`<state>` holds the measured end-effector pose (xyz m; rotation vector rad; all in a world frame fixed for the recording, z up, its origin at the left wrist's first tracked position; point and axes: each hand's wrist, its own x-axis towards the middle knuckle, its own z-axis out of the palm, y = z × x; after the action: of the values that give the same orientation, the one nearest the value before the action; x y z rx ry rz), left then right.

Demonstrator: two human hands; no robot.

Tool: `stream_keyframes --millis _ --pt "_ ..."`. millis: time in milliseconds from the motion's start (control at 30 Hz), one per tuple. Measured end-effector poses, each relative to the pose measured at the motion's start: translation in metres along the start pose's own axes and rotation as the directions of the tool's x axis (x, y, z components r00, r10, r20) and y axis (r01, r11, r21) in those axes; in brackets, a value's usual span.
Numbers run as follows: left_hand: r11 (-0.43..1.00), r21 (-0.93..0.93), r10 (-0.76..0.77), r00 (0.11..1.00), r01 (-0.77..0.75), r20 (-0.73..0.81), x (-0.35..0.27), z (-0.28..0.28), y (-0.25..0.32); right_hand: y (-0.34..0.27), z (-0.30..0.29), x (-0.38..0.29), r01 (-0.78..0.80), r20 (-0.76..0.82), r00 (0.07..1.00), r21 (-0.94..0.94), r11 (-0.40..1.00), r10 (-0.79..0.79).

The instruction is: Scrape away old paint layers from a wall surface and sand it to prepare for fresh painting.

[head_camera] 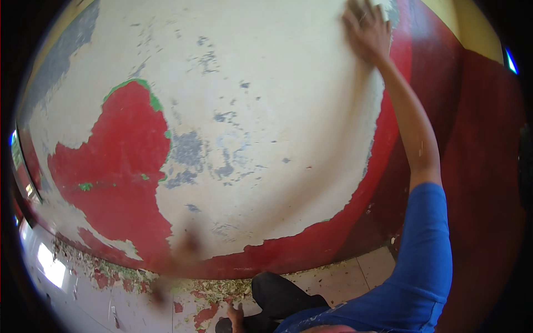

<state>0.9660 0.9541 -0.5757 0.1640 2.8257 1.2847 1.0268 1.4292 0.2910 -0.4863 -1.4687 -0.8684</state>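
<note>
High on the right of the wall, my right hand point(368, 35) is raised with its fingers apart, over the pale bared area point(283, 112). It is slightly blurred; a small dark spot shows among the fingers, too unclear to name. Red paint point(120, 137) remains as a ragged patch at the left, edged with green. A motion-blurred brownish shape point(187, 247) shows low before the wall; whether it is a hand or a tool cannot be told. Near my dark trousers point(285, 293) is a small skin-coloured part point(236, 315), hand or foot unclear. My left hand cannot be made out with certainty.
Paint flakes point(129, 281) litter the tiled floor point(95, 308) along the wall's foot. A thin tool-like object point(115, 317) lies on the tiles at lower left. At the right, a dark red wall point(483, 166) meets the scraped one. Grey patches point(187, 147) mark the pale surface.
</note>
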Motion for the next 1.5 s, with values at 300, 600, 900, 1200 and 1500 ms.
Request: stream_keyframes --millis 300,600,900,1200,1500 --pt "0.988 0.148 -0.047 0.999 0.049 -0.021 -0.009 0.004 0.038 0.071 0.036 -0.183 -0.033 0.065 0.998 0.175 0.984 0.022" --pt "0.715 0.229 0.692 0.715 -0.661 -0.095 0.083 -0.167 0.223 0.171 0.033 -0.267 -0.305 0.202 0.946 0.273 0.912 0.256" --pt "0.046 0.396 0.960 -0.068 -0.917 -0.270 0.097 -0.180 0.543 0.181 0.043 -0.352 -0.533 0.089 0.846 0.149 0.833 0.525" --pt "0.011 0.558 0.926 -0.202 -0.830 -0.319 0.118 -0.107 0.574 0.152 0.022 -0.360 -0.896 0.094 0.429 0.170 0.411 0.898" --pt "-0.045 0.531 0.908 -0.257 -0.846 -0.332 0.117 -0.110 0.575 0.032 -0.002 -0.347 -0.295 0.245 0.949 0.463 0.836 0.199"
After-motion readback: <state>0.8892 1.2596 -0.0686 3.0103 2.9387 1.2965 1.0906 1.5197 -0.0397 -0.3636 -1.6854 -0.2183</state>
